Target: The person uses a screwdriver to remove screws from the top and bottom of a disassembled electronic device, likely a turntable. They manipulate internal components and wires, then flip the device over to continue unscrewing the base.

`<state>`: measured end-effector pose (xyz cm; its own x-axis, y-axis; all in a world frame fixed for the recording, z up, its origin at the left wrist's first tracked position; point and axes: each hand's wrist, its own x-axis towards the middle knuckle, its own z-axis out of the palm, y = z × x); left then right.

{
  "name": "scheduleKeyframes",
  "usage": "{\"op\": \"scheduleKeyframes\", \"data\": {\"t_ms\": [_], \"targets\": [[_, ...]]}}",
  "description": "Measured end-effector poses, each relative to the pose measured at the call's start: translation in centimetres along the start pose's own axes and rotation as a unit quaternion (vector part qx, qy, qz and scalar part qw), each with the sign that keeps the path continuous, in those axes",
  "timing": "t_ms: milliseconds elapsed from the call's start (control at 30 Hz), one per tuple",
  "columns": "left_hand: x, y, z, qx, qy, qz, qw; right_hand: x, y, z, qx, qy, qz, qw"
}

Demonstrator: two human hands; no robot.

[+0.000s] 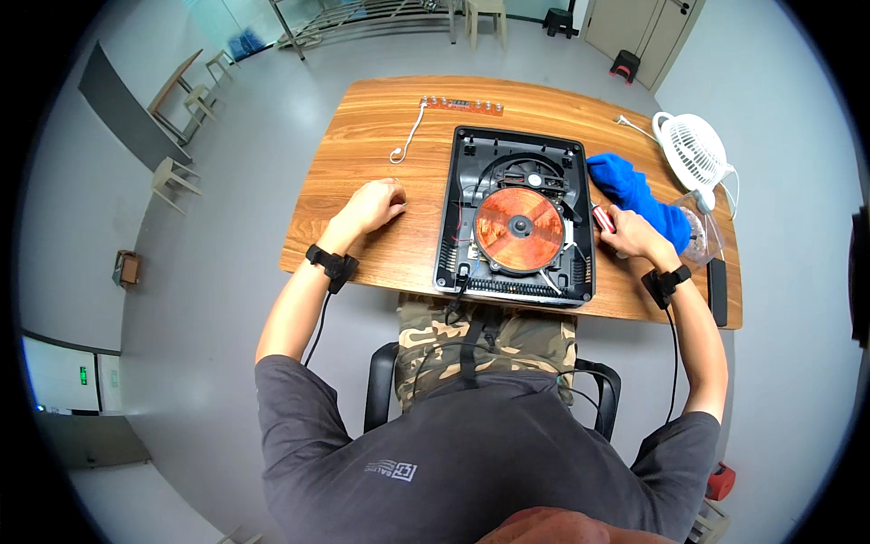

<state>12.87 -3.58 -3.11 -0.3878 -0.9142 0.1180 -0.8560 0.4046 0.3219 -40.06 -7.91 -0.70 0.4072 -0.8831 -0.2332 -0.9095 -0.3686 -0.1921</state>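
An opened black appliance housing (pixel 449 208) lies on the wooden table (pixel 344 136), with a round copper coil (pixel 503 222), wiring and a small fan inside. My left hand (pixel 376 205) rests on the table left of the housing, fingers loosely curled, nothing visible in them. My right hand (pixel 630 231), just right of the housing, grips a red-and-white handled tool (pixel 603 219). A rumpled blue cloth (pixel 625 181) lies beside it. Behind the housing, toward the left, is a narrow circuit board (pixel 462 106) with a white cable (pixel 408 140).
A white round fan grille (pixel 689 145), a transparent plastic piece (pixel 707 243) and a dark narrow object (pixel 717 295) occupy the table's right side. Stools (pixel 177 181), a metal rack (pixel 362 25) and a cardboard box (pixel 127 266) stand around the room.
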Motion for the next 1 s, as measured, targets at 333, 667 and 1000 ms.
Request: {"op": "scheduleKeyframes", "data": {"t_ms": [333,667,1000], "targets": [[1.1,1.1,0.9,0.034,-0.007,-0.043,0.998,-2.6,0.0,-9.4,0.005,0.09,-0.043,0.995],[5.7,5.5,-3.8,-0.063,0.098,-0.056,0.992,-2.5,-1.2,-15.1,0.024,0.166,-0.08,0.983],[18.2,16.4,0.3,-0.088,0.053,0.103,0.989,-1.7,-3.3,-18.9,0.001,0.199,-0.18,0.963]]}}
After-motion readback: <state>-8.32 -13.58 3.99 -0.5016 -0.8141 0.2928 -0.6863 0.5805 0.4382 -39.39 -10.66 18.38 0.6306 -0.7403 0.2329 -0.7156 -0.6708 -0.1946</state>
